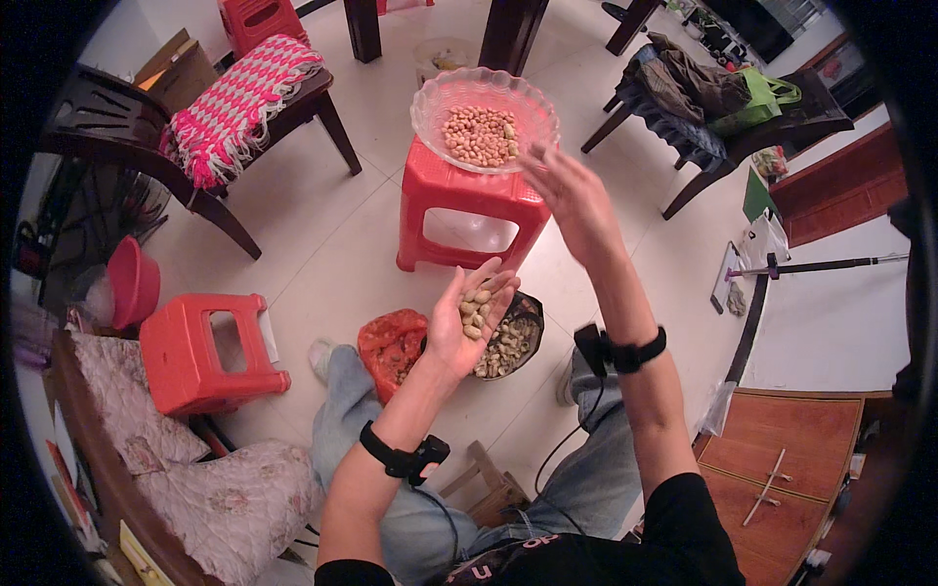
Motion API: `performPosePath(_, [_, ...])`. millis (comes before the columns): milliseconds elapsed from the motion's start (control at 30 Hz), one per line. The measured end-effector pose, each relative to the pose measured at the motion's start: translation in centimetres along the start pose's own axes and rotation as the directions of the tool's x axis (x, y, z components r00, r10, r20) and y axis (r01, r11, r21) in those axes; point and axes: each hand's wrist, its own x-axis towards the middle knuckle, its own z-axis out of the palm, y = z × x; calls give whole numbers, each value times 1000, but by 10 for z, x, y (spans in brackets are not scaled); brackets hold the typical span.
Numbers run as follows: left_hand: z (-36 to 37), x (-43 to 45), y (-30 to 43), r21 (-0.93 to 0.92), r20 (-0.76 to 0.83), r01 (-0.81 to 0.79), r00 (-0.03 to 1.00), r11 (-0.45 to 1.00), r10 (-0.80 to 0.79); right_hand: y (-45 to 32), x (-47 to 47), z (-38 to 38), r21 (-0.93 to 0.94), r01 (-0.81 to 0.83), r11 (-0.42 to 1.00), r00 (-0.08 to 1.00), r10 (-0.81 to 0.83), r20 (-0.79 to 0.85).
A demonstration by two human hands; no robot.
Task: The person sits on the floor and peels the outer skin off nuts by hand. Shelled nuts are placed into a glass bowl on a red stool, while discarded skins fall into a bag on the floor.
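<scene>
My left hand point(456, 329) is palm up, cupping several unshelled peanuts point(474, 313). To its upper right, my right hand point(568, 194) is stretched out beside the rim of a clear scalloped bowl point(429, 132); its fingers are blurred and seem to hold nothing. Shelled peanut kernels point(476, 135) cover part of the bowl's bottom, with a few pale pods at their right side. The bowl rests on a red plastic stool point(418, 212). Below my left hand, a red plastic bag point(385, 329) and a dark-lined container of peanut shells point(506, 351) sit on the floor, partly hidden by the hand.
Another red stool point(176, 351) lies on its side at the left, near a pink basin point(134, 282). Chairs with a pink knitted cover point(242, 102) and with clothes point(689, 80) stand farther off. Cables hang from my wrist straps. A mop point(725, 278) lies right.
</scene>
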Motion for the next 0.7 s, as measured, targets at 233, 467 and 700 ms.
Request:
performPosePath(233, [14, 0, -6, -4, -64, -31, 997, 1000, 31, 28, -81, -26, -481, 17, 876, 977, 87, 194])
performPosePath(467, [16, 2, -12, 149, -133, 17, 991, 989, 2, 45, -98, -26, -703, 343, 623, 917, -59, 396])
performPosePath(700, [16, 4, -18, 147, -111, 13, 994, 989, 3, 45, -102, -31, -701, 220, 679, 957, -12, 289])
